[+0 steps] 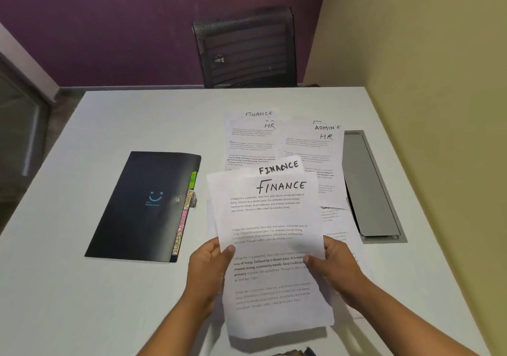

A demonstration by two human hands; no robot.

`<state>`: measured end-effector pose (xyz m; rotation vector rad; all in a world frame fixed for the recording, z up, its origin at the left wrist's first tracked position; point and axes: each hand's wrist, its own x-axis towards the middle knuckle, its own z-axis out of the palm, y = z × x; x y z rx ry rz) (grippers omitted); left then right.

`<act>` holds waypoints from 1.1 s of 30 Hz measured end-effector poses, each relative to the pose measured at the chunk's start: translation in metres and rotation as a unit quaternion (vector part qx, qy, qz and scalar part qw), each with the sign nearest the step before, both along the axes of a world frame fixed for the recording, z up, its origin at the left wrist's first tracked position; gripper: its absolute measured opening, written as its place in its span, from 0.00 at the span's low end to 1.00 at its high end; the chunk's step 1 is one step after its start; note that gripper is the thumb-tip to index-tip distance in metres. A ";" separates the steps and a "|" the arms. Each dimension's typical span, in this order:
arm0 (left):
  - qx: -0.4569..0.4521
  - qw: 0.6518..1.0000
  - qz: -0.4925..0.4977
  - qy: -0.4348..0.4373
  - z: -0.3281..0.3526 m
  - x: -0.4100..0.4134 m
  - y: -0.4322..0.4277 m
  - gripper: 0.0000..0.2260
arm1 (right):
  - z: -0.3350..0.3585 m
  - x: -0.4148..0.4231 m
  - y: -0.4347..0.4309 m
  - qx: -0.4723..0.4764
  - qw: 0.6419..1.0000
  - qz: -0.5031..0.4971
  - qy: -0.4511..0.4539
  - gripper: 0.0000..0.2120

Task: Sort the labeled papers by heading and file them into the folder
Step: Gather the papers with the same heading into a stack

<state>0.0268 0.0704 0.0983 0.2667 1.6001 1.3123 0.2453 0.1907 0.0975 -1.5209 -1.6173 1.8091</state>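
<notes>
Two papers headed FINANCE [270,218] are lifted over the table, one behind the other. My left hand [208,268] pinches their left edge with the thumb on top. My right hand [336,265] pinches the right edge the same way. Beyond them on the table lie overlapping loose papers [277,141] headed FINANCE, HR and ADMIN. A closed black folder [142,205] with a blue smiley and coloured labelled tabs along its right edge lies to the left of the papers.
The white table [82,287] meets a yellow wall on the right. A grey cable tray lid [370,185] is set into the table right of the papers. A black mesh chair [247,48] stands beyond the far edge.
</notes>
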 end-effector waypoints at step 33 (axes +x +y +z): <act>0.042 0.979 -0.066 0.189 0.001 0.005 0.028 0.02 | 0.043 0.000 0.012 0.165 0.986 -0.022 -0.020 0.24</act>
